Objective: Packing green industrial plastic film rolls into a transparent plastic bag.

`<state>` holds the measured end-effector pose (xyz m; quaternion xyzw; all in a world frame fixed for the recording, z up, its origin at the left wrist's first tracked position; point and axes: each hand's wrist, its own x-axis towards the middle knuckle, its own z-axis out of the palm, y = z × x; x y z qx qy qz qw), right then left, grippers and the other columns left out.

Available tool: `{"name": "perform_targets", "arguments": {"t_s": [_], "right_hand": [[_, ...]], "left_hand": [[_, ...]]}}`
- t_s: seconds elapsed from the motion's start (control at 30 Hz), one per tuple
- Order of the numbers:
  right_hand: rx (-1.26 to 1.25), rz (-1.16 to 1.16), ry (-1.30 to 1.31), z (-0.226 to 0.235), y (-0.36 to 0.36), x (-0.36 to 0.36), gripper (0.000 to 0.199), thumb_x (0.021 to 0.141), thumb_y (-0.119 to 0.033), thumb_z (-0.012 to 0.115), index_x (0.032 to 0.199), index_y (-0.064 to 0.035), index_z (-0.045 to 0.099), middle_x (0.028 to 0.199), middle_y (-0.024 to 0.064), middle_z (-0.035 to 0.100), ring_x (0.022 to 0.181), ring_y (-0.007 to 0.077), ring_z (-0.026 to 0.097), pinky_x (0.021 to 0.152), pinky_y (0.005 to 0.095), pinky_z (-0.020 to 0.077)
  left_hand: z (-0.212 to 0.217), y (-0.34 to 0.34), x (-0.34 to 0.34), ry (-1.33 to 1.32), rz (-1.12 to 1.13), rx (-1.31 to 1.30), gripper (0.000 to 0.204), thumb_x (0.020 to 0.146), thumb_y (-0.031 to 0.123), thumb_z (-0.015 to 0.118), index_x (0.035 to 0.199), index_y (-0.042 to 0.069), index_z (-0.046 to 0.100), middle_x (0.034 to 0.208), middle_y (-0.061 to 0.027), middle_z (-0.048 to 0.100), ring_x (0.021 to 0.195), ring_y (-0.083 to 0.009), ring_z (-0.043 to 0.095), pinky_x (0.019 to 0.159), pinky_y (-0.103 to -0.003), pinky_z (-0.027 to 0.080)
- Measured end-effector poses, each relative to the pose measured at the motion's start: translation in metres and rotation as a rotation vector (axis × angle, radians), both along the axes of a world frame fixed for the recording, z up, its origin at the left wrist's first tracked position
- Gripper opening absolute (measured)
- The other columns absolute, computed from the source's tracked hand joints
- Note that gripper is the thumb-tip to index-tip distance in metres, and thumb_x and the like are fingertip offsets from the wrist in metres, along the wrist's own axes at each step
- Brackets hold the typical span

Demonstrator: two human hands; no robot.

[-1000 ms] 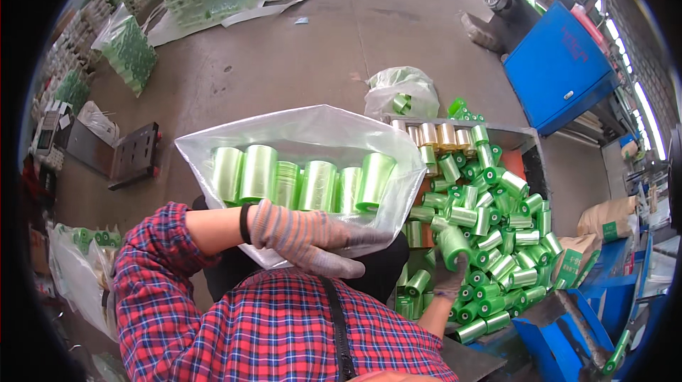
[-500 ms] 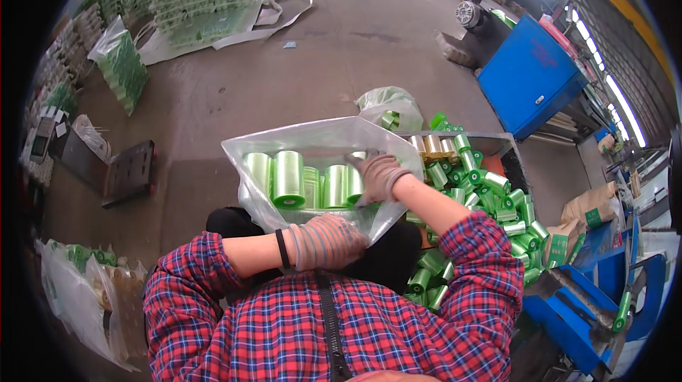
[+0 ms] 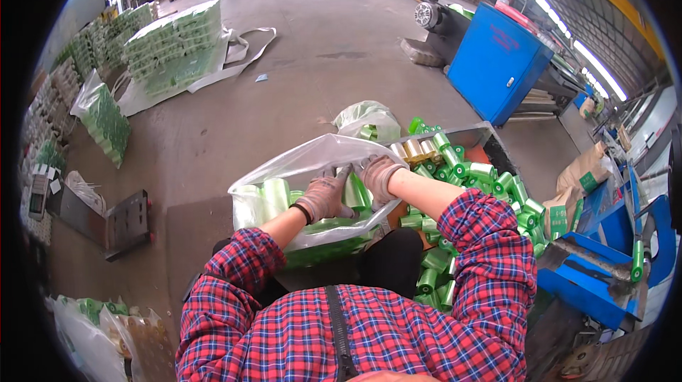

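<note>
A clear plastic bag [image 3: 312,152] stands in front of me with its mouth spread wide. Inside are several rolls of shiny green film, among them an upright film roll [image 3: 275,197] on the left. My left hand [image 3: 325,196], in a striped grey glove, reaches into the bag, its fingers closed against a film roll [image 3: 357,194] at the right end. My right hand [image 3: 381,176], also gloved, curls at that roll's other side, by the bag's right rim. Its fingertips are partly hidden.
On my right, a bin [image 3: 490,135] holds a heap of green rolls [image 3: 490,187] and a few gold ones [image 3: 413,150]. A second plastic bag [image 3: 368,119] sits beyond. A blue cabinet [image 3: 497,62] stands far right; a black platform scale [image 3: 128,226] is at left.
My left hand has moved from the bag's near edge up and into it, to the right-hand roll. My right hand stays by that roll. The view has tilted up and shifted right.
</note>
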<state>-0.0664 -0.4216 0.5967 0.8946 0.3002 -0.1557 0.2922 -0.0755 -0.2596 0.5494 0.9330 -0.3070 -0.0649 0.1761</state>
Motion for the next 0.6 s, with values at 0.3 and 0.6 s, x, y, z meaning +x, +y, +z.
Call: {"name": "perform_targets", "arguments": {"t_s": [0.3,0.6], "right_hand": [[-0.007,-0.154,0.107,0.033,0.000,-0.008,0.053,0.069,-0.037,0.061,0.106,0.0015,0.060,0.108,0.0199,0.059,0.102,0.0293,0.058,0.087,0.0403,0.0449],[1.366,-0.425,-0.234,0.081,-0.090,-0.032,0.086,0.070,-0.049,0.066,0.127,0.0068,0.036,0.126,0.0228,0.045,0.115,0.0297,0.047,0.097,0.0343,0.0362]], "left_hand": [[0.038,0.062,0.006,0.136,-0.348,0.225,0.063,0.073,0.045,0.063,0.120,0.006,0.050,0.119,-0.0179,0.051,0.109,-0.0339,0.049,0.093,-0.041,0.039],[0.071,0.263,-0.033,-0.380,0.371,-0.926,0.043,0.084,0.021,0.060,0.120,0.000,0.049,0.095,-0.0061,0.063,0.089,-0.0130,0.057,0.079,-0.026,0.046]]}}
